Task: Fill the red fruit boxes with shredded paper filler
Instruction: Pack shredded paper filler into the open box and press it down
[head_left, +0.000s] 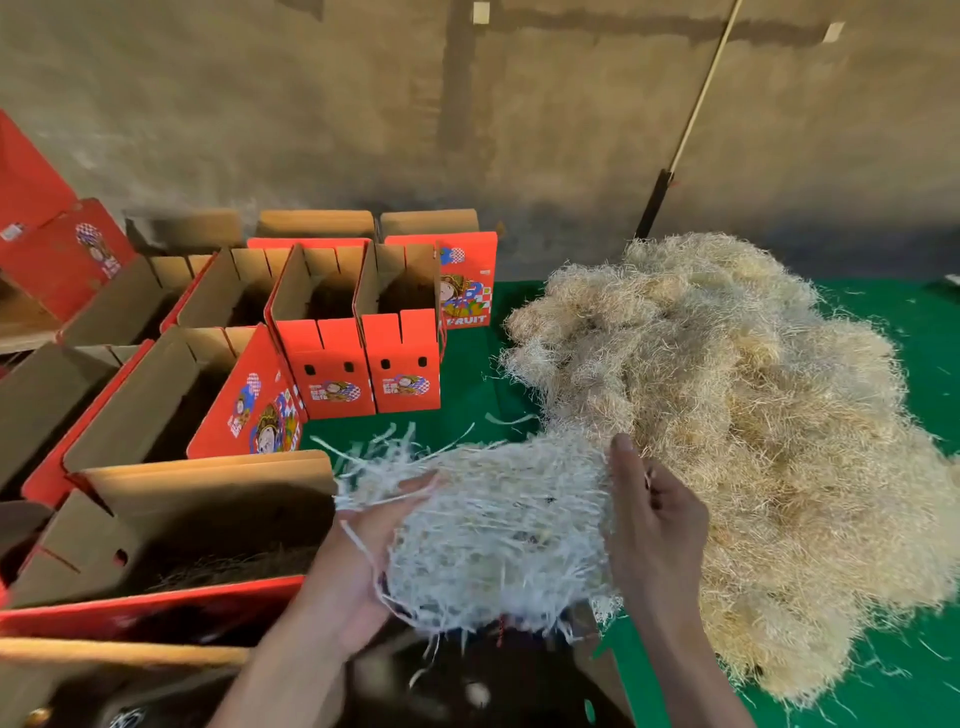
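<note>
Between my two hands I held a clump of shredded paper (493, 530), left grip (358, 566) curled beneath it, right grip (649, 519) pinching its side, above the green bench (467, 374), beside the big filler heap (727, 441) and open red boxes (332, 332).

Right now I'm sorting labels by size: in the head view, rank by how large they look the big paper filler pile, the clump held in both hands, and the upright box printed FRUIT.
1. Paper filler pile, by far the largest.
2. Held clump, though nearness to the camera inflates it.
3. FRUIT box, farther off and partly hidden, so its true rank against the clump is unsure.
</note>
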